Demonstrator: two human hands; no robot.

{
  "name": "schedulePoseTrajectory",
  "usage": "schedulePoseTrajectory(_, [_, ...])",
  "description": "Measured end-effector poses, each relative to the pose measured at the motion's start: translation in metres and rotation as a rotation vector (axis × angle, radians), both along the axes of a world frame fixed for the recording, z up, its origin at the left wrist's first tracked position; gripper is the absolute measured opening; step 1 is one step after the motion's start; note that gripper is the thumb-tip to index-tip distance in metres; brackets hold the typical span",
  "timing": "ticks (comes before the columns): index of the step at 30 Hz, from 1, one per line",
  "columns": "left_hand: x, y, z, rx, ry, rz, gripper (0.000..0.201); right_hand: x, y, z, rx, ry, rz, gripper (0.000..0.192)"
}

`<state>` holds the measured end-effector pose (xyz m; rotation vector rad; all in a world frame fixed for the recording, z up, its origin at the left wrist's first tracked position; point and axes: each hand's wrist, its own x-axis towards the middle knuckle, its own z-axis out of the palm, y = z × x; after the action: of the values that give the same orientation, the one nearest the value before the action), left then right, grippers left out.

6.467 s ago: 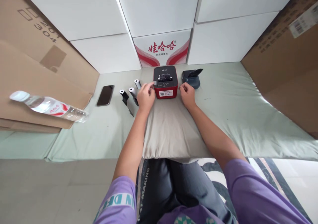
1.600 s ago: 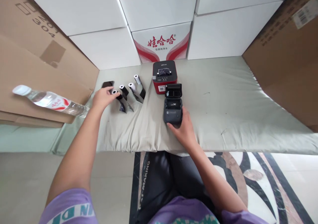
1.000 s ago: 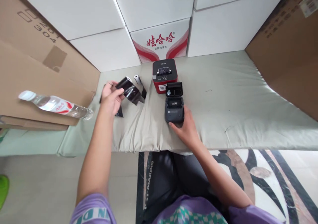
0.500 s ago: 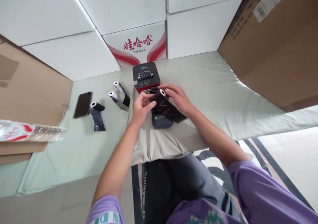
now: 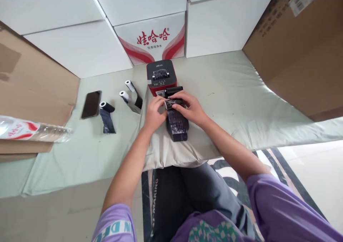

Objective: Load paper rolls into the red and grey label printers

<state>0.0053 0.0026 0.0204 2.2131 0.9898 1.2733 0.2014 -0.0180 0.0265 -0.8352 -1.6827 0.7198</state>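
Observation:
A small dark grey printer (image 5: 179, 133) lies on the pale green mat, its lid (image 5: 174, 90) standing open. Both hands hold a paper roll (image 5: 168, 104) over its open bay, and the roll's black strip (image 5: 177, 122) trails down over the printer's front. My left hand (image 5: 154, 111) pinches the roll's left end. My right hand (image 5: 189, 108) covers the roll from above and the right. Behind them stands a red and black printer (image 5: 161, 77).
Three more rolls with black strips (image 5: 106, 109) (image 5: 125, 97) (image 5: 131, 86) lie to the left, beside a dark phone (image 5: 91, 103). A water bottle (image 5: 32, 131) lies on cardboard at far left. White boxes (image 5: 150, 38) line the back; a brown carton (image 5: 302, 52) stands right.
My left hand picked a roll from the row at left and carried it to the grey printer. My right hand joined it, and the roll has come down into the open bay.

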Motion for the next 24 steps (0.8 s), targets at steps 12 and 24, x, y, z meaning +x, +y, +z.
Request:
schedulePoseTrajectory(12, [-0.011, 0.012, -0.010, -0.070, 0.213, 0.008, 0.018, 0.012, 0.004, -0.007, -0.044, -0.372, -0.144, 0.017])
schedulePoseTrajectory(24, [-0.009, 0.005, -0.002, -0.053, 0.219, 0.000, 0.028, 0.012, 0.006, -0.012, -0.194, -0.120, -0.145, 0.027])
